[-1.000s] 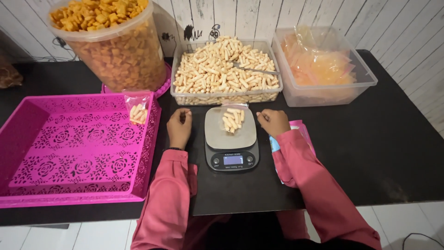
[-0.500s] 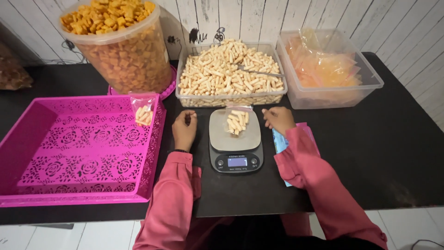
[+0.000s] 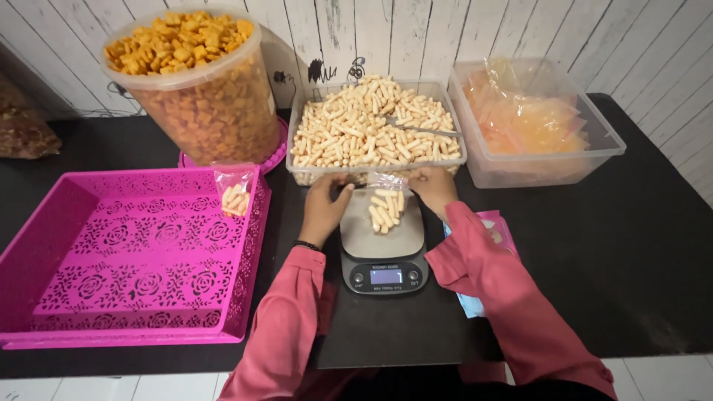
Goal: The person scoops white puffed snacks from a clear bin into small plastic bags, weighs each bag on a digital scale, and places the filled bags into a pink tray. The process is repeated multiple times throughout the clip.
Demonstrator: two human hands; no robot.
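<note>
On top of the small grey scale (image 3: pixel 384 249), clear bag of pale snack sticks (image 3: pixel 388 202), left hand (image 3: pixel 324 208) and right hand (image 3: pixel 432 188) pinching its top edge, pink tray (image 3: pixel 67 223) beside, black surface (image 3: pixel 631 260) underneath.

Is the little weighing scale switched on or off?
On. The scale's small screen glows blue, with a bag of snack sticks lying on its plate.

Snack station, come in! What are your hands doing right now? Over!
Left hand and right hand pinch top of small clear bag of stick snacks. Bag sits on kitchen scale. Nothing blocking; snack tub just behind.
</note>
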